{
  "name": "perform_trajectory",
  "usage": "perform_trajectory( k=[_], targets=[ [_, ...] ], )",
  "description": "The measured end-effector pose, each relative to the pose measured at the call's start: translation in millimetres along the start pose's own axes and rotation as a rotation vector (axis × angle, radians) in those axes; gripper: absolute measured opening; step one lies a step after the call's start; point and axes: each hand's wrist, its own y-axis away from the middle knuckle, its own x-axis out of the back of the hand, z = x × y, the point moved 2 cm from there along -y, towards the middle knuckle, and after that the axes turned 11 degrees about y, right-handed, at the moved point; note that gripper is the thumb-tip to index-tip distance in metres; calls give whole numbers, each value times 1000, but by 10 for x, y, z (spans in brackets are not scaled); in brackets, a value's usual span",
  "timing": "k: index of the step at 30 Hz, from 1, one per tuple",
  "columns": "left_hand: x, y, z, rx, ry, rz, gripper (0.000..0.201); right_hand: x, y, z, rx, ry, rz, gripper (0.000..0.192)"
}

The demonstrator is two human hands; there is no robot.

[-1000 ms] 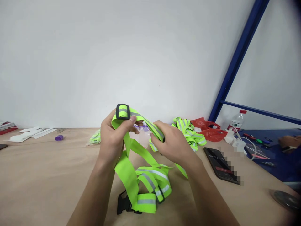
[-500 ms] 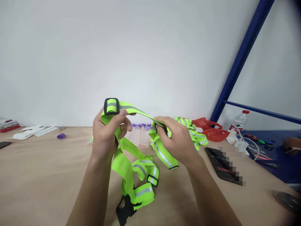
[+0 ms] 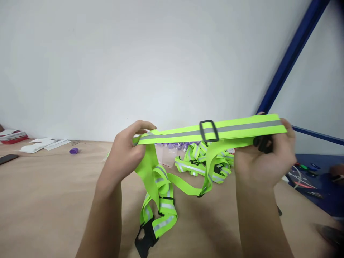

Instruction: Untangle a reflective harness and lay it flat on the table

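A neon-yellow reflective strap with a grey stripe is stretched between my two hands above the table. My left hand pinches its left end, thumb and fingers closed on the webbing. On the right, my right hand grips the other end, with a black buckle partly hidden in the fingers. A black slider sits on the strap between the hands, nearer the right one. Loose webbing hangs beneath, running down to a black side-release buckle low in front of me.
More reflective straps lie in a heap behind. Clear plastic bags and small purple items rest near the wall. To the left are a purple cap, white paper pieces and a phone. A blue frame rises at right.
My right hand has moved right and pulled the strap out long and nearly level. The slider, earlier by my left hand, is now between the hands. The view has shifted slightly.
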Motion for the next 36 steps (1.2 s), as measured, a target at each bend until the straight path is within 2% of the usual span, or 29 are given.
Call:
perform_trajectory(
  k=[3, 6, 8, 11, 13, 16, 21, 23, 26, 32, 36],
  targets=[
    [50, -25, -36, 71, -206, 111, 37, 49, -73, -112, 123, 24, 71, 18],
    [64, -41, -78, 212, -341, 118, 19, 15, -52, -204, 294, 60, 107, 23],
    [40, -37, -88, 302, -314, 38, 16, -36, 11, -241, 352, 95, 53, 26],
    [-33, 0, -53, 369, -67, -144, 21, -89, 142, -284, 393, 260, -84, 27],
    [-73, 30, -9, 374, 133, -221, 26, -103, 221, -307, 420, 433, -230, 24],
    [-92, 59, 40, 319, 340, -218, 28, -119, 287, -298, 415, 734, -519, 19],
    [-90, 72, 57, 177, 448, -158, 31, -151, 371, -128, 184, 1244, -1148, 15],
    [-95, 79, 62, 156, 452, -153, 33, -146, 423, -64, 110, 1358, -1324, 15],
    [-115, 96, 89, 153, 454, -195, 37, -159, 485, -31, 59, 1315, -1398, 14],
    [-223, 143, 149, 187, 529, -346, 55, -266, 503, -150, -67, 851, -1262, 17],
    [-301, 167, 164, 177, 538, -354, 66, -289, 485, -178, -139, 614, -1252, 22]
  ],
)
